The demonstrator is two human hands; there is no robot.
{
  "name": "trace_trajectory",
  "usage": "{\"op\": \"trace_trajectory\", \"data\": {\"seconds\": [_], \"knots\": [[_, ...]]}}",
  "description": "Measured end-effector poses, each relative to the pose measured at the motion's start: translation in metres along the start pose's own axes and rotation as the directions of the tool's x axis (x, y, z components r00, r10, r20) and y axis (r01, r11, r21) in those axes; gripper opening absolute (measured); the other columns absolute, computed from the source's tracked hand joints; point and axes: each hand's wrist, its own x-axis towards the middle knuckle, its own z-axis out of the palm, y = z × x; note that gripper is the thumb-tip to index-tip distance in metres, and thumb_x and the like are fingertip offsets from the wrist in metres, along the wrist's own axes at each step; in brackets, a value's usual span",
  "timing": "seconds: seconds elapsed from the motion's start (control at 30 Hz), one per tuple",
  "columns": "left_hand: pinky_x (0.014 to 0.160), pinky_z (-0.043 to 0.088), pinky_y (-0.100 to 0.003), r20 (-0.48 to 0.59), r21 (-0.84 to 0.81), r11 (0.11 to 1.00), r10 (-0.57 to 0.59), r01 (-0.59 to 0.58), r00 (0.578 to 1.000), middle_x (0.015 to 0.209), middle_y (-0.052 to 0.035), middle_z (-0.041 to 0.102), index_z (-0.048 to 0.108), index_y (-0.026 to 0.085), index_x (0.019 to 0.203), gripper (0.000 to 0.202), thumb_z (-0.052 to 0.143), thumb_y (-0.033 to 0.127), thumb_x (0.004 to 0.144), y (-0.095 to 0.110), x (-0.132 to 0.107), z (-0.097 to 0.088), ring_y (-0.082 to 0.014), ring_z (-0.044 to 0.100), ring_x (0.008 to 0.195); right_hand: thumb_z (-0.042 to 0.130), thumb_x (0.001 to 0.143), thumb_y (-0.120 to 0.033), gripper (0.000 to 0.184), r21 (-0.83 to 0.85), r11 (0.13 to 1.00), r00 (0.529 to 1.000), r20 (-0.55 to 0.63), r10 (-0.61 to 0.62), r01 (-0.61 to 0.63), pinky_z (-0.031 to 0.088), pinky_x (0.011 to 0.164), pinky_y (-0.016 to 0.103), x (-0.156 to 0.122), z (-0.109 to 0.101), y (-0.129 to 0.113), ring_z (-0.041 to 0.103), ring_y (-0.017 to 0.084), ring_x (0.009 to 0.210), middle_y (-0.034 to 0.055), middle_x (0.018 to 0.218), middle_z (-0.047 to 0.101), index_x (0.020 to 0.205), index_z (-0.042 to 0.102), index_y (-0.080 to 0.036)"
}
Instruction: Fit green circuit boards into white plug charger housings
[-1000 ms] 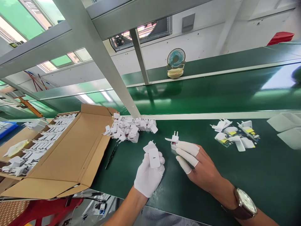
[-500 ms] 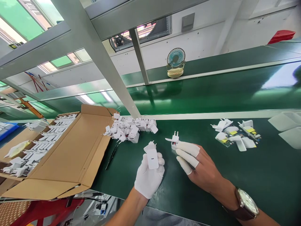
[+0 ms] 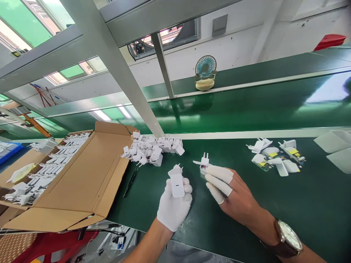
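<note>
White plastic fills my left hand [image 3: 172,206]: the gloved fingers are closed around a small charger shell [image 3: 177,182], held upright over the near edge of the bench with its two pins pointing up and away from me. Its long axis runs from my palm toward the far side of the bench, tilted a little to the left.

The second plug part [image 3: 203,164] lies on the mat just to the right of that shell and slightly farther from me, pins standing up. My right hand [image 3: 233,195] rests flat beside it, fingers extended and loosely spread, not gripping; the tips, capped in white finger cots, touch the near side of the part. So the right hand is the nearer of the two to that part, and the gap between the two pieces is short and runs left to right.

The surface is a dark green mat [image 3: 274,204], glossy enough to show reflections. To the left sits an open cardboard box [image 3: 82,182] with rows of white parts, and a loose heap of plug parts [image 3: 152,148] lies just beyond it. A scatter of pieces with yellow labels [image 3: 276,159] sits well to the right. Behind runs a green conveyor belt [image 3: 246,106], a small desk fan [image 3: 205,73] on the ledge beyond, under grey metal framing and windows.
</note>
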Motion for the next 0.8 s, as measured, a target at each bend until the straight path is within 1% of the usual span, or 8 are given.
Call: {"op": "trace_trajectory", "data": {"seconds": [0.1,0.27,0.43,0.5,0.8], "knots": [[0.065,0.048,-0.017,0.017,0.008,1.0,0.018,-0.018,1.0,0.097,-0.0043,0.061,0.058,0.031,0.135,0.05,0.076,0.038,0.088,-0.0006,0.0017,-0.0011,-0.0112,0.061,0.082,0.07,0.088,-0.003,0.061,0.003,1.0,1.0,-0.001,-0.004,0.004,0.056,0.1,0.051,-0.001,0.0003,0.0001,0.062,0.03,0.125,0.0118,0.128,0.068,0.143,0.054,-0.023],[0.07,0.049,-0.019,0.019,0.031,0.999,0.021,-0.022,1.0,0.1,-0.0043,0.062,0.06,0.032,0.131,0.043,0.074,0.039,0.09,-0.0002,0.005,-0.0046,-0.0119,0.062,0.085,0.07,0.088,-0.003,0.061,0.002,1.0,1.0,0.003,0.002,-0.002,0.055,0.101,0.051,-0.0022,0.0009,0.0009,0.062,0.029,0.124,0.0118,0.128,0.068,0.144,0.054,-0.024],[0.072,0.05,-0.019,-0.001,0.044,0.999,0.028,-0.028,1.0,0.104,-0.0033,0.061,0.057,0.036,0.134,0.048,0.075,0.039,0.089,-0.0002,0.0066,-0.0071,-0.0126,0.063,0.088,0.07,0.088,-0.002,0.062,0.002,1.0,1.0,0.015,-0.006,0.006,0.055,0.101,0.051,-0.0019,0.0003,0.0011,0.062,0.029,0.124,0.0133,0.128,0.067,0.144,0.054,-0.022],[0.072,0.05,-0.02,-0.008,0.049,0.998,0.035,-0.034,0.999,0.105,-0.0028,0.06,0.057,0.037,0.133,0.047,0.075,0.039,0.089,-0.0003,0.0066,-0.0066,-0.0125,0.062,0.089,0.07,0.088,-0.001,0.062,0.001,1.0,1.0,0.016,-0.006,0.006,0.055,0.1,0.051,-0.0013,0.0,0.0006,0.062,0.029,0.124,0.0136,0.128,0.067,0.144,0.054,-0.022],[0.072,0.051,-0.018,-0.012,0.066,0.997,0.033,-0.032,0.999,0.098,-0.0014,0.06,0.065,0.033,0.123,0.039,0.078,0.039,0.086,0.0001,0.0056,-0.0003,-0.0113,0.062,0.087,0.071,0.086,0.001,0.061,0.002,1.0,1.0,-0.009,-0.012,0.012,0.056,0.098,0.051,0.0033,-0.0009,-0.0035,0.063,0.029,0.122,0.0127,0.125,0.068,0.141,0.056,-0.022]]}}
